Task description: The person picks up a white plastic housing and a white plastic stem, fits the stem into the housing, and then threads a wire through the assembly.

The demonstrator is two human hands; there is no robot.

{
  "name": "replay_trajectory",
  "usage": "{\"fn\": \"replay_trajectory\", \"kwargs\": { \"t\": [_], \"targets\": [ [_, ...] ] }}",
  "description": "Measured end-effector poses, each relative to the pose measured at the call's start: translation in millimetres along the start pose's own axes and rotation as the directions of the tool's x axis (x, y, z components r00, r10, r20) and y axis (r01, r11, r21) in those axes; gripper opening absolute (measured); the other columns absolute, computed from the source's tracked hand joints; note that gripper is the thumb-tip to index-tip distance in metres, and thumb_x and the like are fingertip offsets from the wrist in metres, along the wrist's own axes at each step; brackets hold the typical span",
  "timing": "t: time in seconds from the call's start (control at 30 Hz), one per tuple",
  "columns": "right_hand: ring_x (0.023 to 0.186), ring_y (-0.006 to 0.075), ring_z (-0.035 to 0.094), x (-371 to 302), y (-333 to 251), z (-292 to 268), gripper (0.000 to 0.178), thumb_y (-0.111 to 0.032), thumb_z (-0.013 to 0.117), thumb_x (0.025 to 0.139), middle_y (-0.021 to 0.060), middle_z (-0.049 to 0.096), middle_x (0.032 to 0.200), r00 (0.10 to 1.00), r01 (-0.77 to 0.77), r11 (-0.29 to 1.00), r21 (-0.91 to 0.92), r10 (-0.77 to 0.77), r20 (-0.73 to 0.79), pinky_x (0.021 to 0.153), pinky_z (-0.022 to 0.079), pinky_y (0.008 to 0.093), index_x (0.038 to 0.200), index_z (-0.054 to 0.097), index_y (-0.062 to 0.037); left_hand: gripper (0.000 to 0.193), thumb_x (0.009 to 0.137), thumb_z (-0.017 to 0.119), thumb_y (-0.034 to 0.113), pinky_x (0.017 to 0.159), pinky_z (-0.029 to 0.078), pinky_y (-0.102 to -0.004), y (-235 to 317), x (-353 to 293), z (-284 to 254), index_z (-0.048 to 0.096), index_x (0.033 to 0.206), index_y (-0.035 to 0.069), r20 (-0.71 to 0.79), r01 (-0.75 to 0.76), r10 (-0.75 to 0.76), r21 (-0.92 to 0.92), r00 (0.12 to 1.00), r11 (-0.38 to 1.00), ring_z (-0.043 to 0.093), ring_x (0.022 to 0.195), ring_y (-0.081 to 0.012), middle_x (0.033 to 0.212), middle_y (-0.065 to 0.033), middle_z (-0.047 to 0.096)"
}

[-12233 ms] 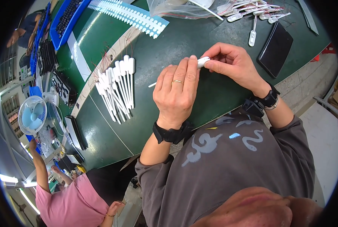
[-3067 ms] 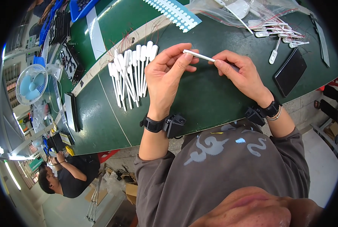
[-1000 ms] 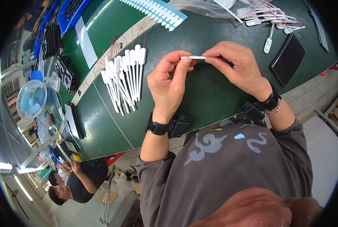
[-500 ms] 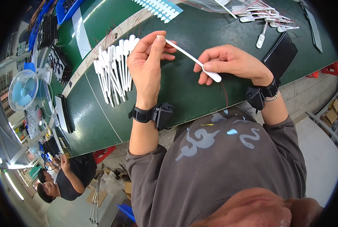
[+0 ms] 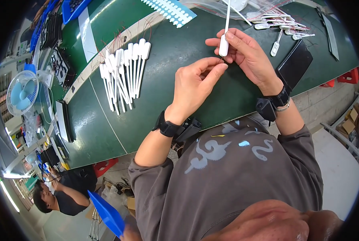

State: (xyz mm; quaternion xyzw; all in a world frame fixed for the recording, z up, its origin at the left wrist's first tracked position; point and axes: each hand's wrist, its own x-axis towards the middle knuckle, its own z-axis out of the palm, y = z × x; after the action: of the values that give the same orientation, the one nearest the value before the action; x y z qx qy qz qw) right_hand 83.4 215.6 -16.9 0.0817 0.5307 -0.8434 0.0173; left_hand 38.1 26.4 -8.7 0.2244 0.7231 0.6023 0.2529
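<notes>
My right hand (image 5: 247,54) pinches a white plastic stick with a wide paddle-like end (image 5: 223,45) between thumb and fingers. The stick points away from me, its wide end toward me. Just below that end, my left hand (image 5: 199,82) has thumb and forefinger pressed together on a thin wire (image 5: 222,58), of which only a short bit shows. To the left, several similar white sticks (image 5: 127,68) lie in a fanned pile, wide ends away from me, with fine red wires beyond them.
A black phone-like slab (image 5: 296,62) lies right of my right hand. Beyond it are wired clear-and-white pieces (image 5: 276,24) and a plastic bag (image 5: 211,7). A light-blue sheet with white tabs (image 5: 169,11) lies at the far side. At lower left, a blue tray (image 5: 107,213) appears near another person's hand.
My left hand has moved right and nearer me, from the stick's thin end to its wide end. The stick has turned to point away from me. The blue tray has come into view.
</notes>
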Motion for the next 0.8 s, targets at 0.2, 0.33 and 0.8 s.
{"fn": "replay_trajectory", "kwargs": {
  "t": [0.2, 0.33, 0.8],
  "targets": [
    [0.102, 0.0157, 0.065, 1, 5, 3, 0.028, -0.026, 0.049, 0.105, 0.0216, 0.061, 0.129, 0.998, -0.066, 0.955, 0.29, 0.065, 0.013, 0.089, 0.054, 0.0284, 0.119, 0.058, -0.0035, 0.014, 0.091, 0.068, 0.013, 0.057, 0.052, -0.0265, 1, 0, -2, 0.073, 0.097, 0.002, -0.092, -0.132, 0.153, 0.2, 0.984, 0.971, 0.069, 0.063, -0.0137, 0.073, -0.0071, 0.072],
    [0.104, 0.0184, 0.066, 0, 4, 4, 0.027, -0.024, 0.049, 0.105, 0.0239, 0.059, 0.13, 0.993, -0.111, 0.923, 0.368, 0.114, 0.011, 0.093, 0.054, 0.031, 0.12, 0.058, -0.0036, 0.015, 0.092, 0.068, 0.012, 0.059, 0.052, -0.0234, 1, 0, -6, 0.073, 0.098, 0.0, -0.1, -0.207, 0.252, 0.327, 0.962, 0.922, 0.069, 0.064, -0.0114, 0.073, -0.007, 0.072],
    [0.11, 0.0179, 0.063, -4, 1, 13, 0.024, -0.022, 0.052, 0.104, 0.0172, 0.063, 0.128, 0.994, 0.059, 0.997, 0.057, -0.064, 0.089, 0.096, 0.049, 0.031, 0.121, 0.059, -0.0064, 0.012, 0.09, 0.07, 0.016, 0.057, 0.048, -0.0337, 5, 6, -14, 0.071, 0.094, 0.004, -0.08, -0.272, 0.325, 0.384, 0.942, 0.882, 0.065, 0.063, -0.0235, 0.076, -0.0082, 0.069]
  ]
}}
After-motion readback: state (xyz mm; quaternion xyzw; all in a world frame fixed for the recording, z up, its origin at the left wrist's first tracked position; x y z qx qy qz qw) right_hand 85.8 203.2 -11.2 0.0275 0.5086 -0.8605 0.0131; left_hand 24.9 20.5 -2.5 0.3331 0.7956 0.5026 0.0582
